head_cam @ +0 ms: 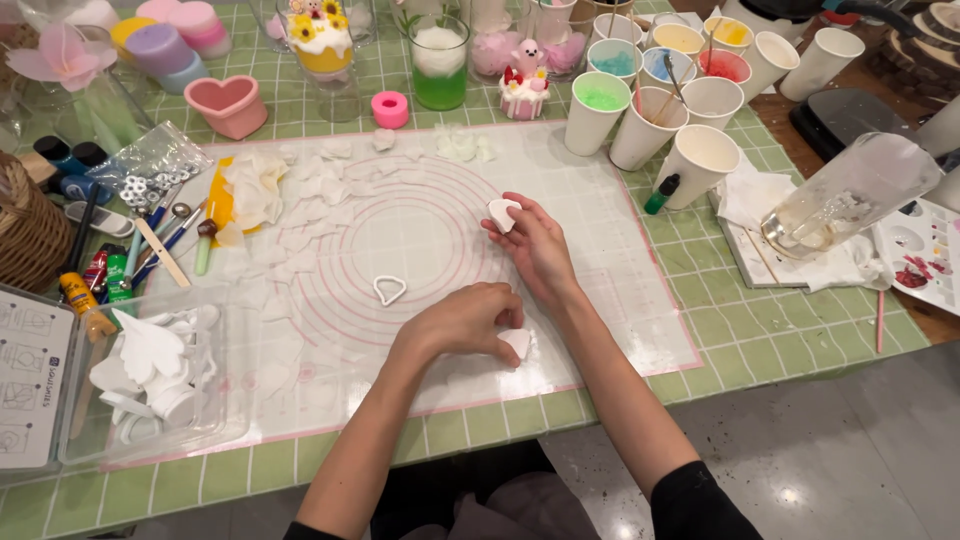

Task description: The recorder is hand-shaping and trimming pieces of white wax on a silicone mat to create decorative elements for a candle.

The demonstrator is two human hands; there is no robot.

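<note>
My right hand [540,250] is raised over a translucent mat [620,300] with pink rings, and its fingertips pinch a small white petal-shaped piece [502,213]. My left hand [462,322] rests on the mat nearer to me, fingers curled down onto another white petal piece [517,343]. A small white petal-shaped cutter [389,290] lies on the mat just left of both hands. Many thin white petal pieces [300,215] are spread over the mat's left side and far edge.
Paper cups [700,160] with coloured contents stand at the back right, next to a tipped clear jar [850,195]. A clear box of white cutters [150,370] sits at left, with a basket [30,230], tools, and finished candles [438,62] along the back.
</note>
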